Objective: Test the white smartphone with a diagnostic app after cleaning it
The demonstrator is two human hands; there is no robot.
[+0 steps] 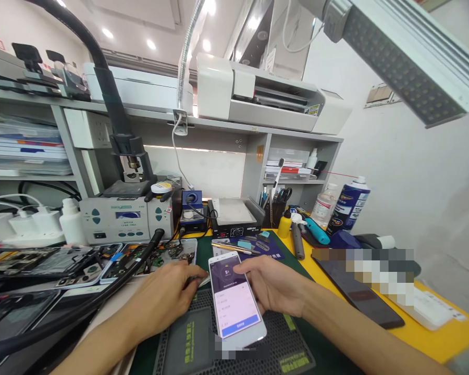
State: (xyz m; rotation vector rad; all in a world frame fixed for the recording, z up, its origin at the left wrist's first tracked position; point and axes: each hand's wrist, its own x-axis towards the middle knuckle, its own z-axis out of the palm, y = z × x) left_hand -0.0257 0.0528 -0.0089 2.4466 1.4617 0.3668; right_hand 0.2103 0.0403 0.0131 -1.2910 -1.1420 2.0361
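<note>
Screen-use step, apparently: fingers of right hand grip white phone; left hand beside it, hold unclear; next move calls for steadiness.

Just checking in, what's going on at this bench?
A person's right hand holds a white rectangular smartphone, its thumb over the upper part of the lit screen. The left hand is by the phone's upper left edge; whether it grips anything is unclear. The phone is over a black perforated mat; whether it touches the mat, I can't tell.
</note>
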